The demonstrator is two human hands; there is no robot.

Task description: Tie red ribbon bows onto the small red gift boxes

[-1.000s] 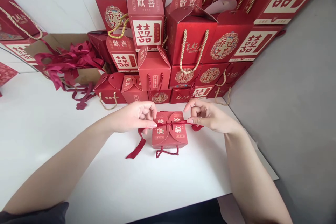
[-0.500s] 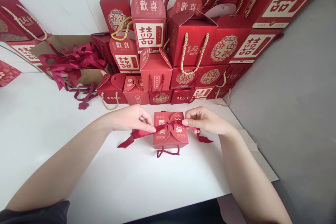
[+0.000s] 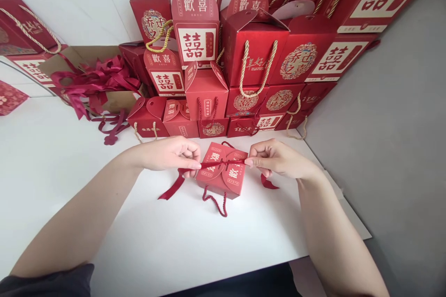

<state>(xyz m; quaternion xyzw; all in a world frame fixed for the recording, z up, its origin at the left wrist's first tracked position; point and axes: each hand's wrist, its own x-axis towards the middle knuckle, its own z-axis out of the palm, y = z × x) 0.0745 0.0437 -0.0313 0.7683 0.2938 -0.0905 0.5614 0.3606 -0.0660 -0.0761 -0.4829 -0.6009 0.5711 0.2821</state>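
Note:
A small red gift box (image 3: 223,177) with cream labels and a red cord handle stands slightly turned on the white table (image 3: 174,241). A dark red ribbon (image 3: 212,164) runs tight across its top flaps. My left hand (image 3: 174,154) pinches the ribbon just left of the box, and the loose end hangs down to the table. My right hand (image 3: 275,158) pinches the ribbon at the box's right edge, with another loose end below it.
A stack of red gift boxes (image 3: 251,55) with rope handles rises behind, against the wall. A cardboard box of loose red ribbons (image 3: 94,79) sits at the back left. The table's right edge (image 3: 348,213) runs close to my right arm.
The box has turned a little so one corner faces me. Both hands have pulled the ribbon taut and straight across the top.

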